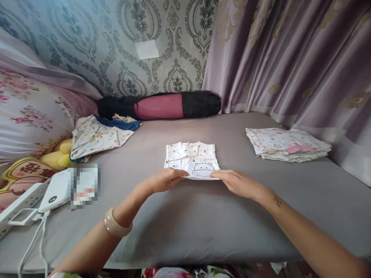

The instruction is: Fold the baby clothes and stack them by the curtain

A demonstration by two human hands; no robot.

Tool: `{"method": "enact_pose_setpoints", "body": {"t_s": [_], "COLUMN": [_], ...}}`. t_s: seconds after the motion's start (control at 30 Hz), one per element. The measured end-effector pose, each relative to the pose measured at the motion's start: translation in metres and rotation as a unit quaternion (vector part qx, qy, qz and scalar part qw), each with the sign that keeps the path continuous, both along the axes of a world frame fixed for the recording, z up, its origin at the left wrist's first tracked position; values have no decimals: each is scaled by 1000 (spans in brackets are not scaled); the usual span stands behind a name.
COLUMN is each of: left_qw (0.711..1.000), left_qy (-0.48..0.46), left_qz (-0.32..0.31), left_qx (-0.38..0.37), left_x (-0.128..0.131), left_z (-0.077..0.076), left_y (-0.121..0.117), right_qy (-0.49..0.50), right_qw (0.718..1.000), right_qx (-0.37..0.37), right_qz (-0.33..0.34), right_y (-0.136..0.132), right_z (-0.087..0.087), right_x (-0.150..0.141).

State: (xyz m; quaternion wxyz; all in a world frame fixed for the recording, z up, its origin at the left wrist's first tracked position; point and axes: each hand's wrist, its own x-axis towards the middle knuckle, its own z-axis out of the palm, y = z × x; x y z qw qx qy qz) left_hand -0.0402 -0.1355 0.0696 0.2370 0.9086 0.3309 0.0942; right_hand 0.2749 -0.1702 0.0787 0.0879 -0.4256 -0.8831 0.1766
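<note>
A small white baby garment [191, 156], partly folded and printed with little motifs and a cartoon hippo face, lies in the middle of the grey bed sheet [203, 216]. At its near left corner, my left hand [168, 180] pinches the edge between thumb and fingers. My right hand [239, 182] grips the near right corner in the same way. The near edge looks slightly lifted off the sheet. Most fingertips are hidden beneath the cloth.
To the right sits a stack of folded baby clothes [286, 144]. Rumpled clothes [101, 135] lie at left by a floral pillow [31, 116]. A white power bank [56, 189], a power strip [21, 206] and cables occupy the near left. A black-and-pink rolled bag [159, 105] lines the wall.
</note>
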Motion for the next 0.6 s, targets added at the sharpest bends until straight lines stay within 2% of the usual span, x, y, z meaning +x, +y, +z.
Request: {"method": "enact_pose_setpoints", "body": {"t_s": [0.1,0.23,0.4,0.5,0.6], "left_qw": [999,994,969,947,934], "left_qy": [31,91,221,297,332], "left_qz": [20,45,60,76,91], "left_qx": [-13,34,95,97,90], "left_x": [7,18,38,54,68], "left_z": [9,20,34,42,47], "left_y": [14,47,87,103,114], "right_qy": [-15,-27,-27,-41,-47], "right_qw": [998,983,955,939,927], "right_qx": [-5,26,61,57,50], "right_qz": [-62,-179,-288,-335,-369], "right_y": [12,33,62,78,88], "right_z": [7,8,-8,-16,-20], "right_x": [-4,-14,-27,-32,-37]}}
